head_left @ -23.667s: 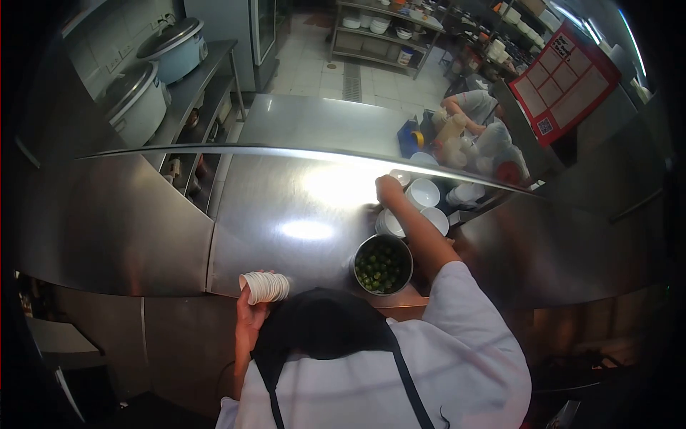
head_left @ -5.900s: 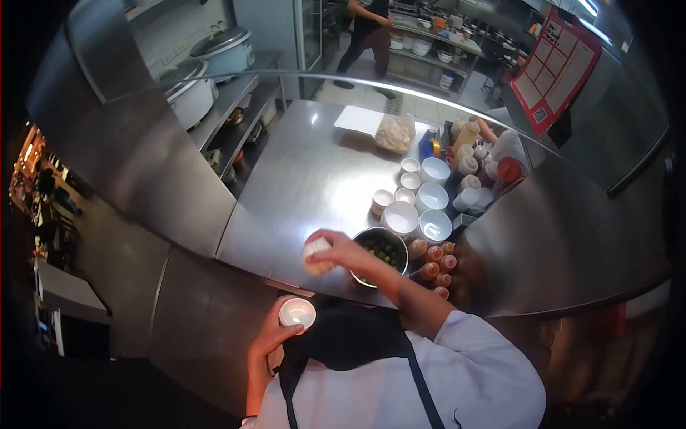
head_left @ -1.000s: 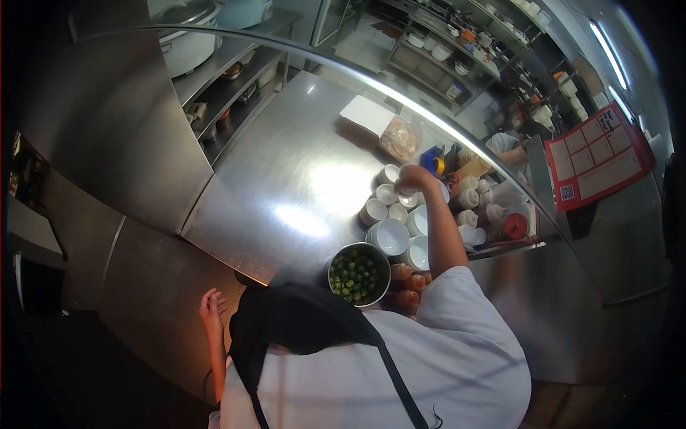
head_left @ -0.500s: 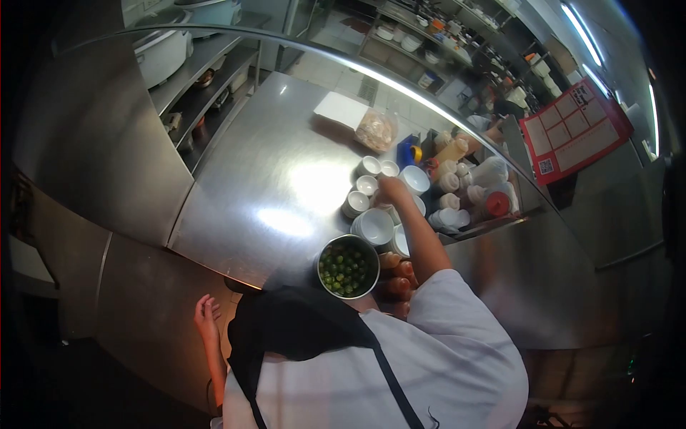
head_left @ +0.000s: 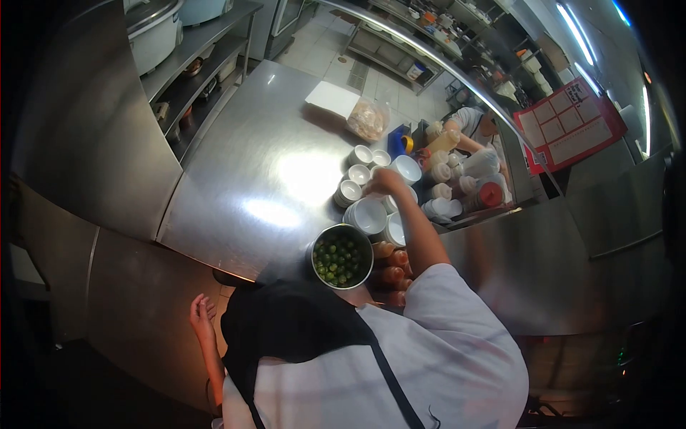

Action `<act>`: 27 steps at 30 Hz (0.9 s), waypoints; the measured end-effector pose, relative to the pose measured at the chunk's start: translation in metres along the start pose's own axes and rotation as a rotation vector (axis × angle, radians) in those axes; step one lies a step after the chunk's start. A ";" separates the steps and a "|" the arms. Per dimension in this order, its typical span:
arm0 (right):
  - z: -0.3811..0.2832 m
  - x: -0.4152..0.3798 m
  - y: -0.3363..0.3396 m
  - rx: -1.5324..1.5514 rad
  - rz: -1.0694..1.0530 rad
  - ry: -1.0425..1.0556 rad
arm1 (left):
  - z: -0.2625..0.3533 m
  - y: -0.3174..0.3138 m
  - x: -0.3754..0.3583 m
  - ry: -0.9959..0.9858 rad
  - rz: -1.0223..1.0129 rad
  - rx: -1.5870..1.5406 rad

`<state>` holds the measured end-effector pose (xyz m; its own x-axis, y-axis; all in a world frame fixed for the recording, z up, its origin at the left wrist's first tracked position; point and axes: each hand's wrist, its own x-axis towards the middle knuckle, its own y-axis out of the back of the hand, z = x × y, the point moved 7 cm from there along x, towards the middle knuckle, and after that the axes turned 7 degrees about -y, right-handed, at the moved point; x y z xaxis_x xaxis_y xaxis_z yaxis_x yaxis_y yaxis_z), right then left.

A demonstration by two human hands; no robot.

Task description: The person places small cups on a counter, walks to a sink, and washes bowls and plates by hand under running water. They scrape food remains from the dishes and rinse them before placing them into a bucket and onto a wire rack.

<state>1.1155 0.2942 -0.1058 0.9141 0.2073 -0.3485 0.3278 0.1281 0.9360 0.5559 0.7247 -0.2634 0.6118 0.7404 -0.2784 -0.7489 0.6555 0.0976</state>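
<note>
My right hand [head_left: 384,183] reaches over the crockery, its fingers bent downward and together beside the stacks of small white cups [head_left: 349,191]. Whatever its fingertips hold, if anything, is hidden. Around it stand larger white bowls [head_left: 367,215], some stacked, and another white bowl [head_left: 407,169] just beyond the hand. Closer to my body is a metal pot [head_left: 311,252] containing several round green pieces, which look like small vegetables or fruits. My left hand [head_left: 203,309] hangs off the table at the lower left, fingers loosely curled and apart, holding nothing.
On the steel table [head_left: 236,164] lie a white box [head_left: 332,99] and a clear bag of pale food [head_left: 368,119]. Squeeze bottles [head_left: 441,172] crowd the right, with orange-red bottles [head_left: 390,276] beside the pot. A metal rail [head_left: 429,53] crosses ahead. A co-worker's arm [head_left: 468,143] shows beyond.
My right hand has shifted slightly toward the near small cups. The whole view has moved a little, and more of the co-worker now shows. My left hand still hangs down.
</note>
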 end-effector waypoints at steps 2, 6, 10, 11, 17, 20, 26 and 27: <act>0.016 0.000 0.018 0.189 0.101 -0.038 | 0.001 0.003 0.000 -0.004 -0.006 -0.006; 0.035 -0.007 0.063 0.173 0.312 -0.191 | 0.001 0.009 0.002 -0.007 -0.012 0.010; 0.035 -0.001 0.061 0.147 0.367 -0.147 | 0.002 0.014 0.007 -0.002 -0.023 0.008; 0.032 0.001 0.056 0.129 0.373 -0.107 | 0.003 0.015 0.008 0.000 -0.023 0.005; 0.021 0.004 0.040 0.067 0.525 0.011 | 0.002 0.020 0.007 -0.012 -0.007 0.045; 0.009 0.003 0.032 0.136 0.450 0.053 | 0.001 0.017 0.002 0.002 -0.016 0.047; -0.028 0.010 0.008 0.148 0.374 0.096 | 0.011 0.000 -0.002 0.004 -0.084 0.075; -0.031 0.011 0.004 0.109 0.419 0.110 | 0.013 -0.001 -0.003 -0.006 -0.087 0.087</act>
<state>1.1196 0.3272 -0.1074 0.9444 0.3225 0.0644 -0.0367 -0.0912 0.9952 0.5587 0.7238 -0.2503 0.6749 0.6813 -0.2835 -0.6684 0.7272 0.1562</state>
